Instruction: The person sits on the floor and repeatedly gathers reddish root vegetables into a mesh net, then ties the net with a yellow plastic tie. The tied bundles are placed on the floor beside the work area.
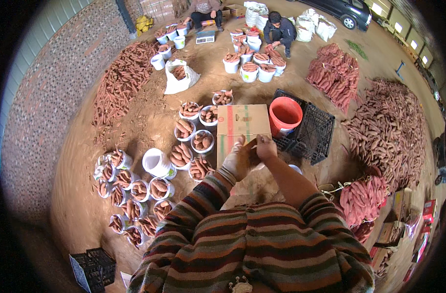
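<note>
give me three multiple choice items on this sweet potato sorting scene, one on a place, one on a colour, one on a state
1. Where does the cardboard box lie relative to the person's hands?
A. directly beyond them on the floor
B. behind the person
C. on top of the black crate

2. What colour is the bucket that sits in the black crate?
A. white
B. orange
C. blue

3. In what state is the white bucket lying on its side among the filled ones?
A. heaped with sweet potatoes
B. covered by a lid
C. empty

Answers:
1. A, the left hand and right hand meet at the near edge of the box.
2. B, its rim and wall are orange.
3. C, its open mouth shows only a bare white inside.
</note>
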### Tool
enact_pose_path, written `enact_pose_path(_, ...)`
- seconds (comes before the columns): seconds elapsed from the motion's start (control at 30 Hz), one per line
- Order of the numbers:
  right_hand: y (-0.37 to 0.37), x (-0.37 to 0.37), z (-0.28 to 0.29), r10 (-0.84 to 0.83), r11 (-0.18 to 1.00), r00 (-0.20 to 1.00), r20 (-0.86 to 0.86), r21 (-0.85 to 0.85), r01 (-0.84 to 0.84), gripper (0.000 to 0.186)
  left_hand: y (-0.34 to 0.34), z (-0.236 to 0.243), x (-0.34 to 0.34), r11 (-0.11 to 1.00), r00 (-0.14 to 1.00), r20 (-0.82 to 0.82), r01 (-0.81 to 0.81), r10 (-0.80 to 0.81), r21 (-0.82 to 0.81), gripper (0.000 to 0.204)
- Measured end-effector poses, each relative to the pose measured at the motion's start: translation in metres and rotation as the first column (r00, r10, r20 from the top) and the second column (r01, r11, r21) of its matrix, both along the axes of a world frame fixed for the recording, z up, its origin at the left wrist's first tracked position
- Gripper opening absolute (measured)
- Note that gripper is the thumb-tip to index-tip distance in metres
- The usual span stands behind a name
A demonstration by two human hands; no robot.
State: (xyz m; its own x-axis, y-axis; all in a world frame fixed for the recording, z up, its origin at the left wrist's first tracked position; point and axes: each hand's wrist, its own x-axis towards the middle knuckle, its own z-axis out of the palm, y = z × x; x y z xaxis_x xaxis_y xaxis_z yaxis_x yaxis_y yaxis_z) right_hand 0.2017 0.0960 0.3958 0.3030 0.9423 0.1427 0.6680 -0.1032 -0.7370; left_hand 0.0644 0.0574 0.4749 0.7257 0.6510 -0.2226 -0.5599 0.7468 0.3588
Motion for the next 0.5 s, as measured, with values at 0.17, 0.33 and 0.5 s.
enact_pose_path(0.17, -0.023, 0.06, 0.025, 0.093, 0.991, 0.964, 0.247, -0.115, -0.066, 0.041, -0.016, 0.014, 0.037, 0.985, 0.997, -0.066, 0.059, -0.049, 0.164, 0.076)
enact_pose_path(0.33, -0.028, 0.096, 0.062, 0.091, 0.977, 0.519, -0.85, -0.026, -0.213, 0.044, -0.003, 0.031, 0.078, 0.979, 0.982, 0.005, -0.188, 0.188, 0.074, 0.087)
enact_pose_path(0.5, -0.065, 0.151, 0.082, 0.043, 0.996, 0.996, -0.082, 0.084, -0.036, 0.052, -0.008, 0.03, 0.153, 0.997, 0.974, 0.222, -0.031, 0.045, -0.065, 0.073)
